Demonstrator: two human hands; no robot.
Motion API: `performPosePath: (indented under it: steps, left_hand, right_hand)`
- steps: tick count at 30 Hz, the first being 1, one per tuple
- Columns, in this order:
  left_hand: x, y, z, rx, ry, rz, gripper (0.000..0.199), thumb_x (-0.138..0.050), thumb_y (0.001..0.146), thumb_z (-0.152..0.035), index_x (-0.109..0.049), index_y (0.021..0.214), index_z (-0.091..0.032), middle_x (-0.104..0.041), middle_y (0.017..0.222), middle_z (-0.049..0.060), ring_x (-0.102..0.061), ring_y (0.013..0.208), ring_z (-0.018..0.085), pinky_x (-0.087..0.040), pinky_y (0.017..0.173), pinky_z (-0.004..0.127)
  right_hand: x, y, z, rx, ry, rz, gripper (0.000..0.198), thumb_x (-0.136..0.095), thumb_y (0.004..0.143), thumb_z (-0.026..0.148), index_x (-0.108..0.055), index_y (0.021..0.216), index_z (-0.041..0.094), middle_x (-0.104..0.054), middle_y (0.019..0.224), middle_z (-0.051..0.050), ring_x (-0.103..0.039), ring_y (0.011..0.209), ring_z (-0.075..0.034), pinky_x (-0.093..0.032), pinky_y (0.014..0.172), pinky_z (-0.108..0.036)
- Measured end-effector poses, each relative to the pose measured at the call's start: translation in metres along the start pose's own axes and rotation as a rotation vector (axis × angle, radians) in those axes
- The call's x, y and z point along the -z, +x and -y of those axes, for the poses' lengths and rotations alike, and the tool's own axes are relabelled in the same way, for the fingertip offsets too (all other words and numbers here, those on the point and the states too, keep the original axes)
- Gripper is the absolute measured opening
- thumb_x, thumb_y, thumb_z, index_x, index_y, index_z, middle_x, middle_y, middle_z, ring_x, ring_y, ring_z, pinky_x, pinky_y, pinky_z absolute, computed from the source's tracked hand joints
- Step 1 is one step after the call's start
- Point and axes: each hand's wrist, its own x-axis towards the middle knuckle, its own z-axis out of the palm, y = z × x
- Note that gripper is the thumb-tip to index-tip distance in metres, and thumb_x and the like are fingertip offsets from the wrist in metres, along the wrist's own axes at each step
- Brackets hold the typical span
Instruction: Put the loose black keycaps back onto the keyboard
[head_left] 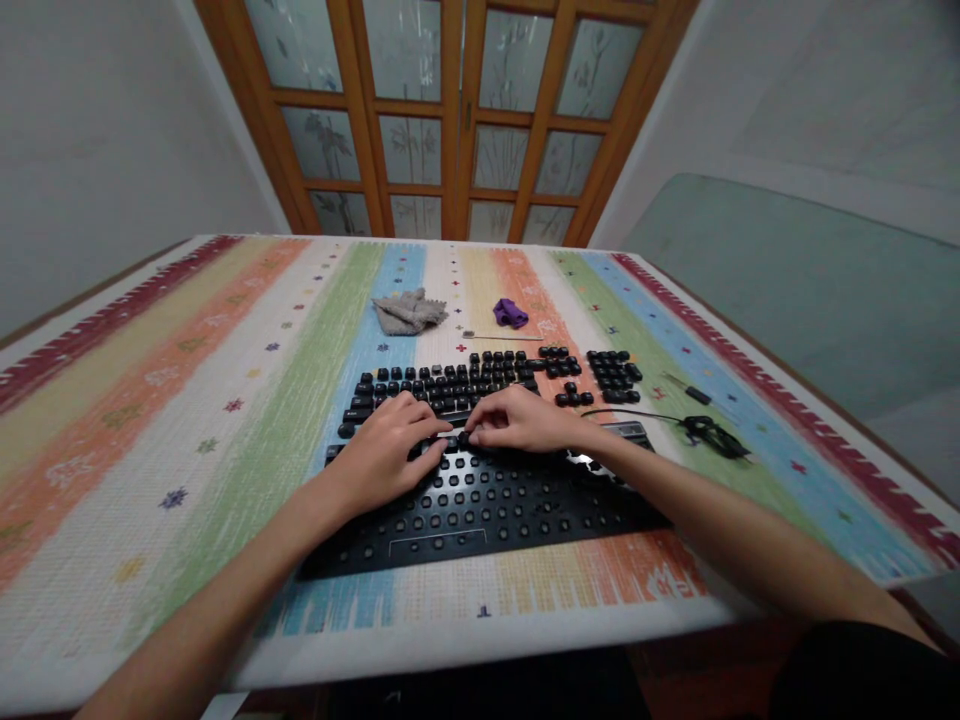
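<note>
- Keyboard base [487, 500], black and tilted slightly across my view, lies on the counter [225, 480] close to its near edge; most of its key posts are bare.
- I have the left grip [386, 450] resting over the base's far left part, palm down. Its thumb and forefinger stand parted near the far edge; whether anything sits between their tips, I cannot tell from my end.
- My right grip [521, 420] comes in from the other side, fingertips drawn close together at a black keycap [463, 439] at the base's far edge. I cannot tell if they pinch it or only touch it.
- To the right, I see a coiled black cable [709, 434], with one strand running back toward the base.
- Just beyond the grips, loose black keycaps [474, 377] lie in keyboard-like rows, the number-pad block [615, 372] set apart at the right.
- Right of that block lies a small tool [698, 395] with a black handle.
- Farther off are a thin stick [510, 337], a purple cloth [511, 313] and a crumpled grey cloth [411, 312].
- Wood-framed glass doors [453, 150] close my view.
</note>
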Motion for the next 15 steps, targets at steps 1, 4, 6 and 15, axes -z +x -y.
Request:
performPosePath:
  steps: [1, 4, 6, 15]
  left_hand:
    - [0.000, 0.001, -0.001, -0.001, 0.001, 0.007, 0.026, -0.049, 0.098, -0.029, -0.069, 0.108, -0.017, -0.065, 0.092, 0.006, -0.052, 0.092, 0.022, -0.044, 0.086, 0.040]
    - [-0.002, 0.003, -0.002, -0.003, 0.005, 0.033, 0.027, -0.048, 0.098, -0.031, -0.068, 0.109, -0.018, -0.065, 0.094, 0.006, -0.052, 0.093, 0.023, -0.044, 0.086, 0.040]
    - [-0.004, 0.004, -0.003, 0.002, 0.009, 0.051, 0.027, -0.049, 0.098, -0.032, -0.068, 0.111, -0.018, -0.064, 0.096, 0.007, -0.051, 0.094, 0.023, -0.044, 0.086, 0.039]
    - [-0.012, 0.010, 0.000, 0.011, 0.006, 0.105, 0.027, -0.051, 0.098, -0.030, -0.069, 0.111, -0.016, -0.059, 0.097, 0.008, -0.049, 0.095, 0.023, -0.044, 0.085, 0.038]
  right_hand:
    - [0.000, 0.000, 0.001, 0.003, -0.012, -0.005, 0.019, -0.067, 0.084, 0.025, -0.075, 0.094, 0.011, -0.063, 0.064, 0.001, -0.053, 0.057, -0.009, -0.039, 0.059, -0.023]
    - [0.000, 0.000, 0.006, 0.026, -0.089, -0.024, 0.015, -0.066, 0.083, 0.019, -0.075, 0.092, 0.011, -0.064, 0.065, 0.001, -0.054, 0.059, -0.009, -0.038, 0.060, -0.022]
    - [0.000, 0.000, 0.012, 0.044, -0.172, -0.030, 0.014, -0.066, 0.080, 0.015, -0.075, 0.091, 0.012, -0.065, 0.068, 0.000, -0.055, 0.061, -0.010, -0.038, 0.061, -0.023]
    - [-0.004, 0.001, 0.030, 0.038, -0.450, -0.008, 0.012, -0.063, 0.082, 0.018, -0.072, 0.088, 0.013, -0.068, 0.077, -0.005, -0.055, 0.069, -0.014, -0.033, 0.061, -0.026]
